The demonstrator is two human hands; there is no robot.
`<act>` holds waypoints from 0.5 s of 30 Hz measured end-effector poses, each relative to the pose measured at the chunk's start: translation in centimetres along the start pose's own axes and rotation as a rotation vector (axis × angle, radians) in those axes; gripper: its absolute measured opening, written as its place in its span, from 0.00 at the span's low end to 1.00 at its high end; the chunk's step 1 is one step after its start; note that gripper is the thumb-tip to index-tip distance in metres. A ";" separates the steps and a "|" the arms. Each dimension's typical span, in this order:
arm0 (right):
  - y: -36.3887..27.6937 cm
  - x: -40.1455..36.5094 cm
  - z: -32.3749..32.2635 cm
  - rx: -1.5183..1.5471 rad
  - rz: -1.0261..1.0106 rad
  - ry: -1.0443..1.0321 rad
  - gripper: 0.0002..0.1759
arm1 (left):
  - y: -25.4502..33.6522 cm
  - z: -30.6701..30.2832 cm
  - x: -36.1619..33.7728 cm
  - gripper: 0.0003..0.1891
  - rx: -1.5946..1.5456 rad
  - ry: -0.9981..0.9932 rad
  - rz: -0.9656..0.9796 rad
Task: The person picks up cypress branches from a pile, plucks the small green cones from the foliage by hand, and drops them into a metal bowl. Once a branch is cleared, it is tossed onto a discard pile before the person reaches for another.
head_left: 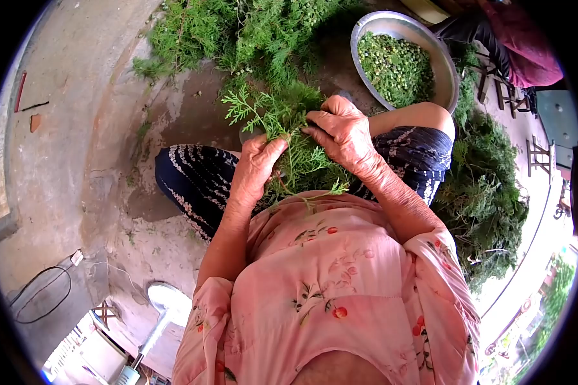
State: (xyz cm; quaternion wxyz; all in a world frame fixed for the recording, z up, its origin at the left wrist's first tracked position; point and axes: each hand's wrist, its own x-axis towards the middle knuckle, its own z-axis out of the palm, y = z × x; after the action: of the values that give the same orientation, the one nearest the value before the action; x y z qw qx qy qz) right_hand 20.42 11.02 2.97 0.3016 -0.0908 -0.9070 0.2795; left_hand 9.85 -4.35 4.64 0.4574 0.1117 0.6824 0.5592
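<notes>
A leafy green sprig [302, 160], flat and scale-leaved like arborvitae, is held above my lap. My left hand [258, 167] is closed around its stem, thumb and fingers pinched together. Close by on the right, my right hand [343, 131] has its thumb and fingertips pinched at the same foliage; what exactly lies between those fingertips is too small to make out. Beyond my hands, a big heap of green branches [263, 38] dotted with small pale-green cones lies on the floor. A metal basin [446, 70] at the upper right holds many small green cones mixed with leaf bits.
More cut branches [481, 192] are piled along my right side. Another person in a dark red top [526, 45] sits at the far right near small wooden stools [507, 96]. A white standing fan [167, 298] and a black cable [45, 292] are at the lower left.
</notes>
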 end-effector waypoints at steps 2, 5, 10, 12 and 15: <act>0.4 -0.2 0.2 -0.007 -0.021 -0.012 0.12 | -1.8 -0.5 1.2 0.11 0.056 -0.029 0.125; 0.2 -0.7 0.3 0.019 0.041 -0.094 0.11 | -1.4 -0.8 1.3 0.04 0.403 -0.037 0.231; 0.5 -2.3 1.6 0.200 0.378 -0.173 0.10 | -2.9 0.0 2.0 0.06 0.170 0.007 0.390; 0.2 -2.6 1.8 0.256 0.470 -0.198 0.11 | -3.3 0.2 2.1 0.06 0.075 0.046 0.394; 0.1 -2.6 1.9 0.363 0.523 -0.315 0.13 | -3.4 1.4 2.6 0.07 -0.157 0.221 0.349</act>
State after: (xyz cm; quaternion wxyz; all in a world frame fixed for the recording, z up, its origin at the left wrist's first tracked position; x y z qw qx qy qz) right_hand 21.36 9.35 0.38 0.0876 -0.2208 -0.8239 0.5145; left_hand 10.66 -2.94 0.45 0.2837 0.1302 0.6531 0.6900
